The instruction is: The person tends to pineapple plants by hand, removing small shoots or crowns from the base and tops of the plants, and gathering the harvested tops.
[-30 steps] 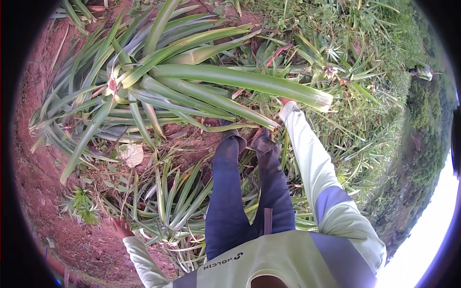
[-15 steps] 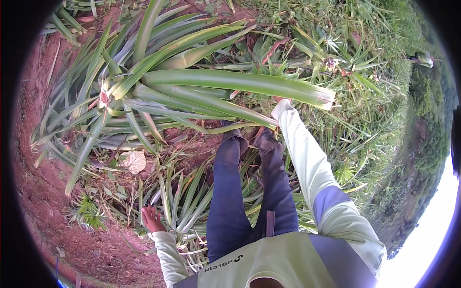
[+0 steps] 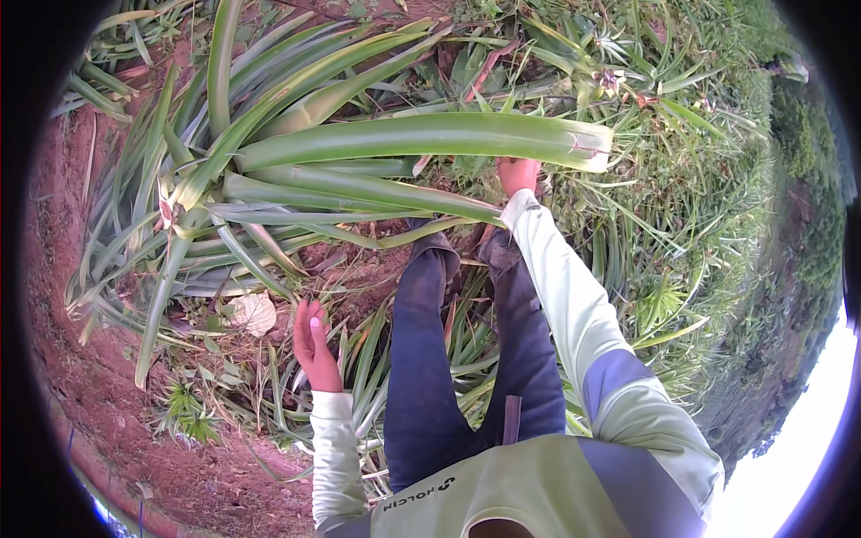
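A big clump of long, strap-shaped green leaves (image 3: 359, 142) lies across the upper left, with a pinkish, cut-looking centre (image 3: 167, 212). The broadest leaf points right and ends pale and blunt. My right hand (image 3: 517, 174) is just below this leaf. The leaf hides its fingers, so what they grip, if anything, does not show. My left hand (image 3: 316, 348) is raised below the clump, fingers stretched out and nothing in it. Its fingertips come close to a drooping leaf tip.
My legs (image 3: 421, 359) stand among more long leaves. Reddish soil (image 3: 99, 359) lies to the left, near a small spiky plant (image 3: 190, 414) and a dry pale leaf (image 3: 254, 314). Dense grass and plants (image 3: 682, 215) cover the right.
My left hand has moved up and right, toward the clump. More of my right hand shows below the broad leaf. The clump sits slightly further left in view.
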{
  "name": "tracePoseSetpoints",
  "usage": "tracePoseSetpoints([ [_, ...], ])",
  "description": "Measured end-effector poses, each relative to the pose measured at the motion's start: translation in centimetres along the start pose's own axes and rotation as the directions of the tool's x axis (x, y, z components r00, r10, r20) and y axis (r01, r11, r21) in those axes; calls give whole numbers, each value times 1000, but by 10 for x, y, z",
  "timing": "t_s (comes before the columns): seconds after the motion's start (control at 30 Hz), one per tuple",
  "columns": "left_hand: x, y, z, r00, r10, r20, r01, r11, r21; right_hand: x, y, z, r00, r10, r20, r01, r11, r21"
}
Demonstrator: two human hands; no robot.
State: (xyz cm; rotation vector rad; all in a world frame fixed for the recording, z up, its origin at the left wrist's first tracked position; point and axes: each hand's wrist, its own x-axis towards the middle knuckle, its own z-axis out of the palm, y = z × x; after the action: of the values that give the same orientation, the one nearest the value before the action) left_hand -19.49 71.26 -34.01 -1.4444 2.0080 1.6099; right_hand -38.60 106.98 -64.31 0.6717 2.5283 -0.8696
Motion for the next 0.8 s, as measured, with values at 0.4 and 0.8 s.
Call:
tracePoseSetpoints([
  [0.4, 120, 67, 240, 853, 408, 325, -442, 896, 36, 28, -39, -14, 927, -49, 372, -181, 811, 557],
  [0.8, 197, 5, 323, 663, 480, 575, -747, 470, 470, 25, -35, -18, 977, -162, 142, 73, 871, 486],
])
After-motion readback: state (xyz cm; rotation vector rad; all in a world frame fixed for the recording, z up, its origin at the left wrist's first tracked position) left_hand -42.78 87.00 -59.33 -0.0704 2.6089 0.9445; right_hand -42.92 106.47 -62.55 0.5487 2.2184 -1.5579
